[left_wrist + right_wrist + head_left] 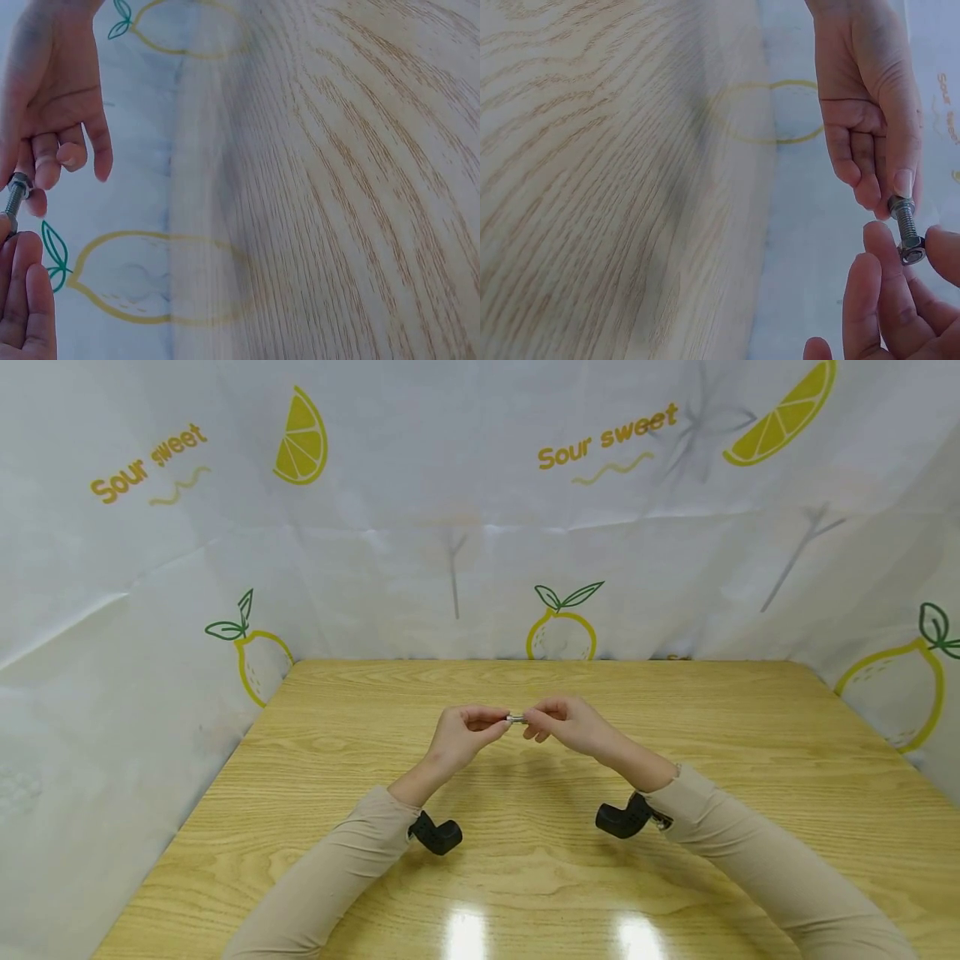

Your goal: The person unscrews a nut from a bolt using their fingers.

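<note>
A small silver bolt (516,718) with a threaded shank is held level above the table between both hands. My left hand (459,737) pinches the bolt's head end between thumb and fingertips. At the other end, a hex nut (912,251) sits on the thread, and my right hand (576,727) pinches it between thumb and index finger. The right wrist view shows bare shank (906,220) between the two grips. In the left wrist view the bolt (14,201) is at the left edge, partly hidden by the left fingertips.
Beneath the hands lies a wood-grain table (525,860). A white cloth (390,585) printed with lemons hangs behind it and at the sides. Black wrist-camera mounts (437,835) stick out below both beige sleeves (345,860).
</note>
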`<state>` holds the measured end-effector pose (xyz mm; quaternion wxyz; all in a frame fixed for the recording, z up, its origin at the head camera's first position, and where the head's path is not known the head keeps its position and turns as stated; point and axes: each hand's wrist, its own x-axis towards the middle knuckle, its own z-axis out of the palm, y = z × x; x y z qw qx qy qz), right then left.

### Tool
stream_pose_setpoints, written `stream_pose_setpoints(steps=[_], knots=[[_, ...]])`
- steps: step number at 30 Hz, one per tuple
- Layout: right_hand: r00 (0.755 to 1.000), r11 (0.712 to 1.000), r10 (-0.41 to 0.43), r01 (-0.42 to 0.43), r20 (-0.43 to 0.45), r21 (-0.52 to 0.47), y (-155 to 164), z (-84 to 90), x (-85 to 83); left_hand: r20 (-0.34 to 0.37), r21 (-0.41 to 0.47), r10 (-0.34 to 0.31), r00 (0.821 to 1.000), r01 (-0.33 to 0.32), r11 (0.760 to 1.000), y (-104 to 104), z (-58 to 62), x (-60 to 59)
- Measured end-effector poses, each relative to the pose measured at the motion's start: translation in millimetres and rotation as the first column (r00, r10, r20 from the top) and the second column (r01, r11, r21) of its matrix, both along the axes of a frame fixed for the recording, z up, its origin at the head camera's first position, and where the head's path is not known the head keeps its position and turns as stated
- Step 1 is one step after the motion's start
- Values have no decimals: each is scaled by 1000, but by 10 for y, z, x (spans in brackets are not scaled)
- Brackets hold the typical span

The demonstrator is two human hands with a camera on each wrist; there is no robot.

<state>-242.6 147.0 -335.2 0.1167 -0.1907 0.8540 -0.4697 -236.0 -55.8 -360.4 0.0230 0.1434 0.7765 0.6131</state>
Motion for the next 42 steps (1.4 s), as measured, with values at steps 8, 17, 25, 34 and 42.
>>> stream_pose_setpoints(steps=[8,17,25,34,42], knots=[[999,1000,-19,18,-45,-21,11,-2,2,5,0,0,1000,0,1000,-4,8,2],[1000,1000,8,-7,-23,19,11,15,-9,4,0,1,1000,-1,1000,5,14,0],[999,1000,-11,11,-34,-14,26,-5,4,9,3,5,1000,-5,1000,5,16,5],[1000,999,9,-9,-14,-33,33,-3,-5,8,1,11,1000,-11,1000,12,14,6],[999,1000,-4,4,37,-3,28,23,-4,24,7,19,1000,-19,1000,21,17,5]])
